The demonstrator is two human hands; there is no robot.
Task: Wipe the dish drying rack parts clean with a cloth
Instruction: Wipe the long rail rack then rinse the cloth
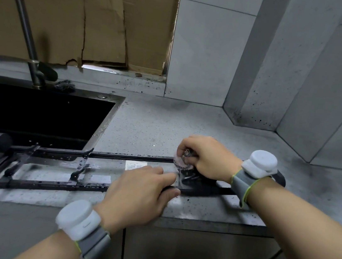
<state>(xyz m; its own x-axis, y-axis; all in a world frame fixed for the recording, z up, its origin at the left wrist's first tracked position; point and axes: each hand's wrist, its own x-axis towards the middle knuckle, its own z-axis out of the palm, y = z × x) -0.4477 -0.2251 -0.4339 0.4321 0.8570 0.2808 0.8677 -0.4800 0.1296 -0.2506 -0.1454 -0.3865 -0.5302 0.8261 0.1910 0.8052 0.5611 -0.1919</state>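
A black metal rack frame (56, 164) lies flat on the grey counter, its left end reaching over the sink. Water drops sit on its bars. My right hand (207, 158) grips a small bunched cloth (183, 160), patterned and pale, and presses it on the far bar near the frame's right end. My left hand (142, 190) holds the near bar of the frame close by, thumb and fingers curled around it. The frame's right end is partly hidden under both hands.
A dark sink (37, 109) takes up the left, with a black tap (25, 21) and a dark scrubber (65, 86) behind it. Cardboard (83, 13) covers the window. Grey tiled walls close in at the back and right. The counter's front edge (197, 222) runs below my hands.
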